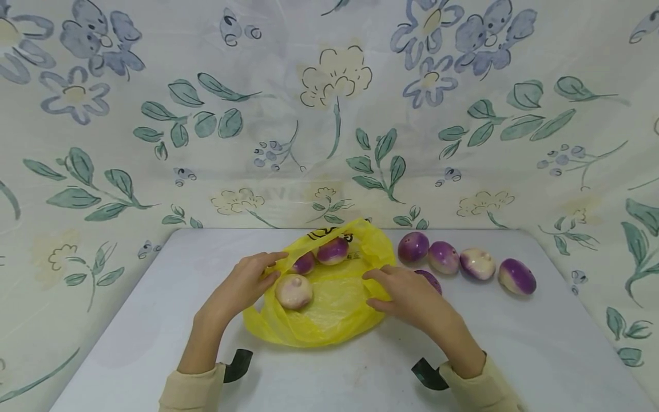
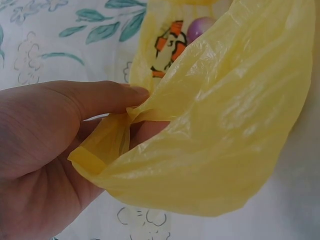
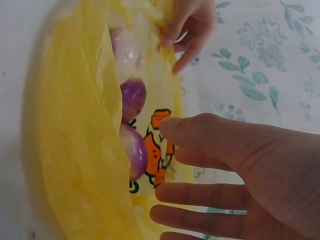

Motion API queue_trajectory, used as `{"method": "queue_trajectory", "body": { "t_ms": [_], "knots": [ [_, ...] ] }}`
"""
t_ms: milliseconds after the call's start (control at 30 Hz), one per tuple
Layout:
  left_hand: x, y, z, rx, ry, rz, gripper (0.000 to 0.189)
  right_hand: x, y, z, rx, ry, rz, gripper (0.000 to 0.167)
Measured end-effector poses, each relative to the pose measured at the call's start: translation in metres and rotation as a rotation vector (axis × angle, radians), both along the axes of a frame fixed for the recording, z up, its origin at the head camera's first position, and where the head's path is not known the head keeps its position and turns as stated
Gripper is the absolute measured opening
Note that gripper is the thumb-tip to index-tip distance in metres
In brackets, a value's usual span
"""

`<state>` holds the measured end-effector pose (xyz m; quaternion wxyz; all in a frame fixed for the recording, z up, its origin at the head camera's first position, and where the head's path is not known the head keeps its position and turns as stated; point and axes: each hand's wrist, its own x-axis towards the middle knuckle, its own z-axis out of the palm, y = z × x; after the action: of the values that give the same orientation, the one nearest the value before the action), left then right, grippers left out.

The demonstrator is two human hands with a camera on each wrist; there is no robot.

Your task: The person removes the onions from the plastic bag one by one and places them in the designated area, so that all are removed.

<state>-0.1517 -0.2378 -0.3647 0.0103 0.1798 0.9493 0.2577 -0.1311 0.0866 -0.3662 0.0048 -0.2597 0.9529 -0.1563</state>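
Note:
A yellow plastic bag point(image 1: 340, 320) lies spread on the table with its mouth gaping. Inside sit three purple-and-white turnips: a pale turnip point(image 1: 294, 292) at the front and two purple ones behind it. My left hand point(image 1: 244, 283) pinches the bag's left edge between thumb and fingers, as the left wrist view shows. At the bag's right side is my right hand point(image 1: 409, 294), its fingers extended and apart, holding nothing. In the right wrist view those fingers point(image 3: 210, 196) overlap the printed orange figure on the bag. A turnip point(image 1: 428, 279) is partly hidden behind the right hand.
A row of loose turnips point(image 1: 444, 257) lies on the white table point(image 1: 535, 355) to the right of the bag. Flower-printed cloth point(image 1: 288, 171) hangs behind the table's back edge. Dark straps point(image 1: 239, 365) stick out by both sleeves.

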Motion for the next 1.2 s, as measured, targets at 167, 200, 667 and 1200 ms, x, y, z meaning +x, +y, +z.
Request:
{"method": "queue_trajectory", "body": {
  "t_ms": [167,200,667,1200],
  "knots": [
    [-0.001,0.0,0.0,-0.005,0.01,-0.003,0.04,0.0,-0.01,-0.001,-0.002,0.021,0.05,0.043],
    [-0.001,-0.001,0.0,-0.006,0.013,-0.004,0.04,0.0,-0.012,-0.001,-0.002,0.016,0.054,0.044],
    [-0.001,-0.003,-0.001,-0.003,0.025,-0.013,0.04,-0.015,-0.046,-0.009,0.008,-0.072,0.099,0.046],
    [0.001,-0.004,0.004,0.008,0.004,-0.003,0.039,-0.023,-0.081,-0.017,-0.043,-0.1,0.158,0.055]
  ]
}}
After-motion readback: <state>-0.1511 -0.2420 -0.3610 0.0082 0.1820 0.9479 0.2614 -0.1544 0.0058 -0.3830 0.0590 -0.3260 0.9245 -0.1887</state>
